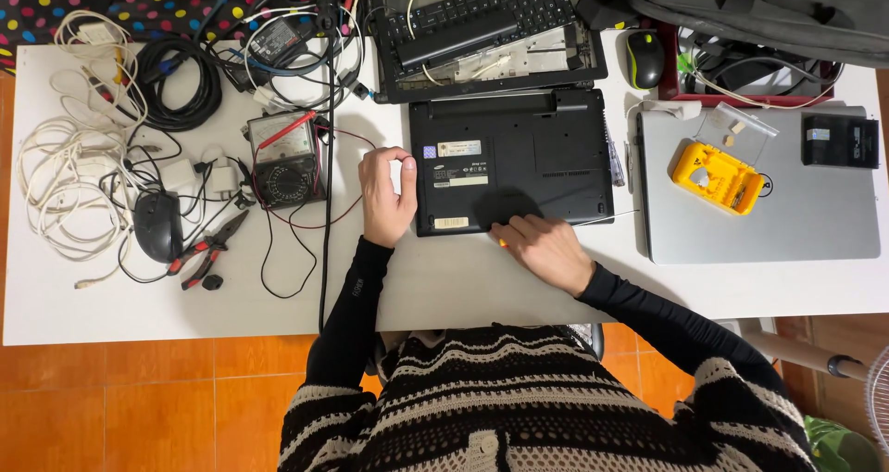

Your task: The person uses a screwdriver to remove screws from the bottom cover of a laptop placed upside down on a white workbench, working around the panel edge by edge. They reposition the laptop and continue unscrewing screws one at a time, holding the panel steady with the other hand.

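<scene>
Head view shows a black laptop (511, 162) lying upside down mid-surface. The left hand (387, 196) rests half-open against its left edge; the right hand (546, 248) is closed on an orange-handled tool (502, 242) at its near edge. Better to keep the tool straight and steady the case.

The black laptop base (512, 160) carries 3 rectangular stickers near its left edge: 1 white-and-tan at top (459, 148), 1 white below it (460, 180), 1 pale strip near the front edge (451, 223). A small purple square sticker (430, 151) sits left of the top one.

The multimeter (285, 157) shows a pale analogue dial face (281, 138).
</scene>
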